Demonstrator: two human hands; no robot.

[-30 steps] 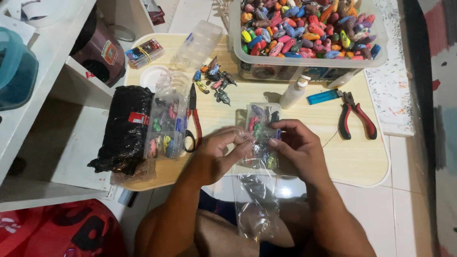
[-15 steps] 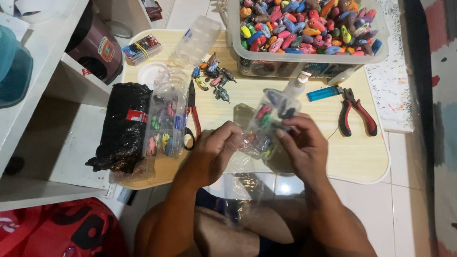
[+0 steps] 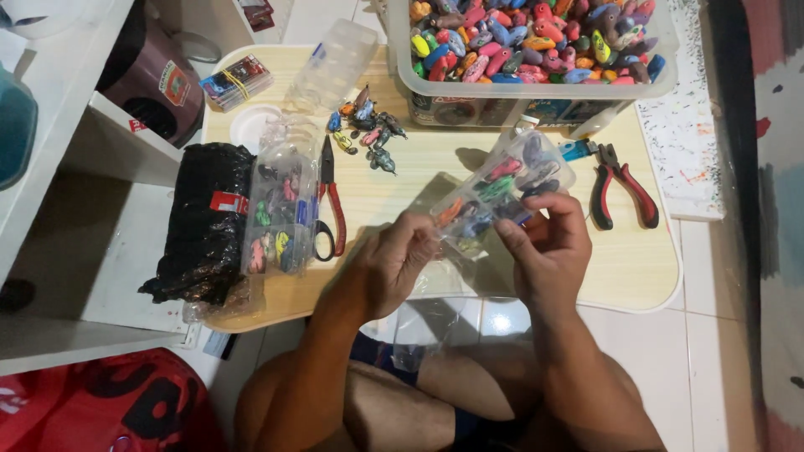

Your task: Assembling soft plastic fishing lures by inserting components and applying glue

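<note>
Lifted higher since prev frame: clear lure box (image 3: 502, 188), pinched betw. left hand (image 3: 400, 266) & right hand (image 3: 546, 248); light, stiff, slick — grip edges.

1 cam only, head-worn, looking steeply down from above at the low table (image 3: 636, 268), hands and crossed legs. Fairly close; table fills the mid frame, floor and shelf at the edges.
</note>
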